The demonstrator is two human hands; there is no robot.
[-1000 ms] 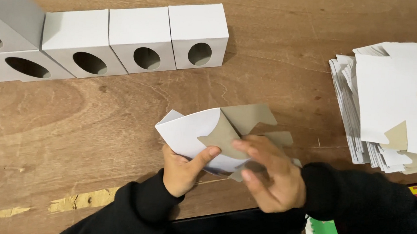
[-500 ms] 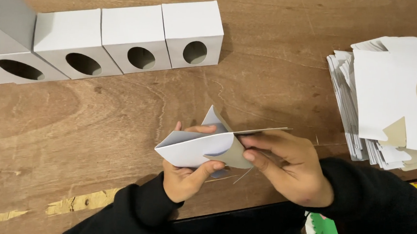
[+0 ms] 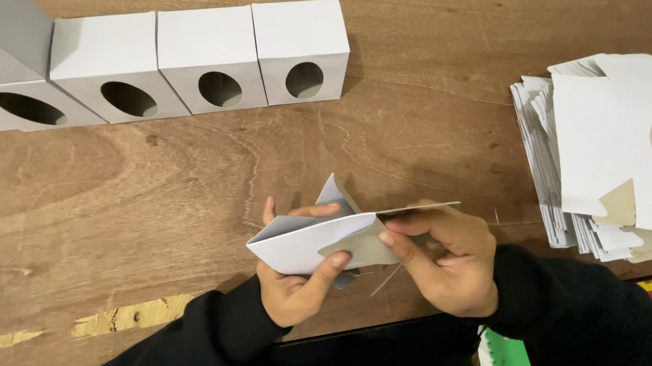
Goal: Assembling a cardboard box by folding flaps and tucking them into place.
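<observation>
Now both hands grip one flat white box blank [image 3: 304,238], held just above the tabletop [image 3: 189,197] near its front edge. Left hand [image 3: 297,279] cups it from below, thumb up the near face, fingertips curled over the far edge. Right hand [image 3: 442,250] pinches a side flap w/ thumb & forefinger; that flap sticks out to the right, edge-on, thin as a line. Vs. 1 s ago: the blank was spread open showing grey-brown inner flaps, right hand lying flat over it; since then it's been folded narrower, more tube-like, only a patch of grey inside visible. Beyond the hands, a row of finished white boxes [image 3: 197,66] w/ oval holes sits at the far left, same spot. Stack of unfolded blanks [image 3: 608,132] at right, well apart, unchanged.
</observation>
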